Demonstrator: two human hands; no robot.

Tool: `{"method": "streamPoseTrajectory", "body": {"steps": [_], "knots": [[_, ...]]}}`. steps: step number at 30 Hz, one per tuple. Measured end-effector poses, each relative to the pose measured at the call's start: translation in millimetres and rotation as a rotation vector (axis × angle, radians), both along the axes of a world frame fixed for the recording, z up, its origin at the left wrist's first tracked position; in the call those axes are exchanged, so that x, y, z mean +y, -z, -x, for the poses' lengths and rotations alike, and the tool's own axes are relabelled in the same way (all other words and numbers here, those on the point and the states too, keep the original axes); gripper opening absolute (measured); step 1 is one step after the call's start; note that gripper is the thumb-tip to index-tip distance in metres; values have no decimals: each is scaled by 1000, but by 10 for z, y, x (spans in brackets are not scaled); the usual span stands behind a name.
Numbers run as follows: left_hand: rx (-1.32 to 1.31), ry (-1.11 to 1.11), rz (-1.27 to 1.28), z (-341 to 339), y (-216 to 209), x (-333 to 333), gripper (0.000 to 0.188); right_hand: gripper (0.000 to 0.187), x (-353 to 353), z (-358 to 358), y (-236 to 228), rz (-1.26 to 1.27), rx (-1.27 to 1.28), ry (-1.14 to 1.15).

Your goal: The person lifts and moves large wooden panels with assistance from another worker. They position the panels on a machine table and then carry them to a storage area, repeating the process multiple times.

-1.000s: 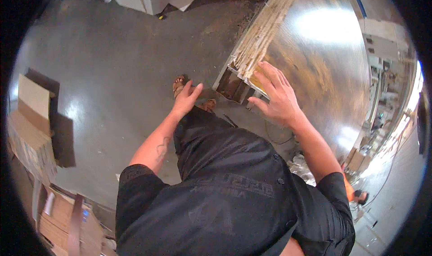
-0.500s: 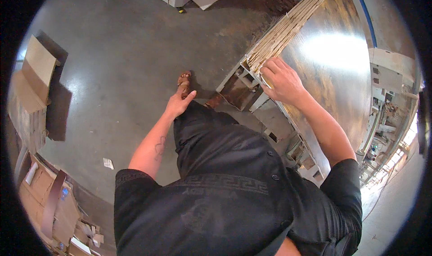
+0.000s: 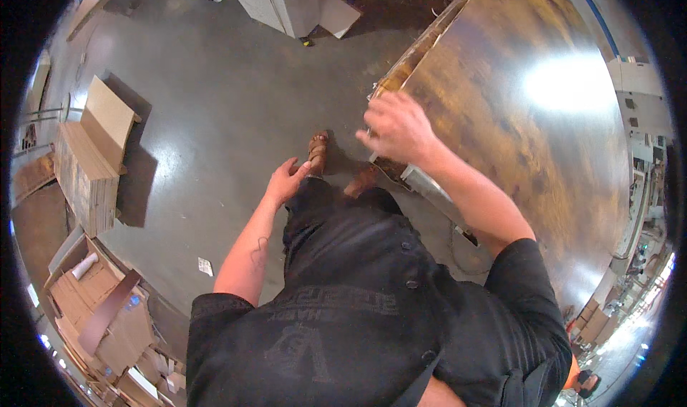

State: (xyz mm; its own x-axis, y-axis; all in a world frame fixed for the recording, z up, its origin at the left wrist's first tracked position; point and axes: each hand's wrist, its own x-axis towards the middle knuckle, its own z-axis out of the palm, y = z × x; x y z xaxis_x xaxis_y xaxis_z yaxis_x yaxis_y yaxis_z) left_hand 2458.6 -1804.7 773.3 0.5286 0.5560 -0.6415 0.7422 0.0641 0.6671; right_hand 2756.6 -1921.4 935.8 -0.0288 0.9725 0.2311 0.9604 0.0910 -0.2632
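Observation:
My right hand (image 3: 399,129) is at the near left corner of a large sheet (image 3: 529,142) with a mottled brown and gold, shiny surface. Its fingers curl downward and are slightly smeared by motion. A small pale bit shows by the thumb, too little to name. The hand covers the sheet's corner. Along the sheet's left side a brown, uneven edge (image 3: 422,53) shows. My left hand (image 3: 286,183) hangs by my leg with fingers apart, holding nothing.
Grey concrete floor (image 3: 215,121) lies left of my feet. A stack of boards (image 3: 86,171) stands at the left, with flattened cardboard (image 3: 100,300) nearer. Pale boxes (image 3: 286,10) are at the far side. A person in orange (image 3: 578,380) shows at lower right.
The layered pale edges along the sheet's left side no longer show. My right hand has shifted left in view. The view itself has turned, and my left hand's fingers are more spread.

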Motion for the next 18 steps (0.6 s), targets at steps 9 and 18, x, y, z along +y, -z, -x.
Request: {"method": "streamPoseTrajectory", "body": {"steps": [9, 18], "knots": [[-240, 346, 404, -1008, -429, -63, 61, 36, -605, 712, -191, 398, 127, -7], [-161, 297, 1073, -1621, -1203, -573, 75, 24, -2139, 719, -346, -293, 816, 1278]]}}
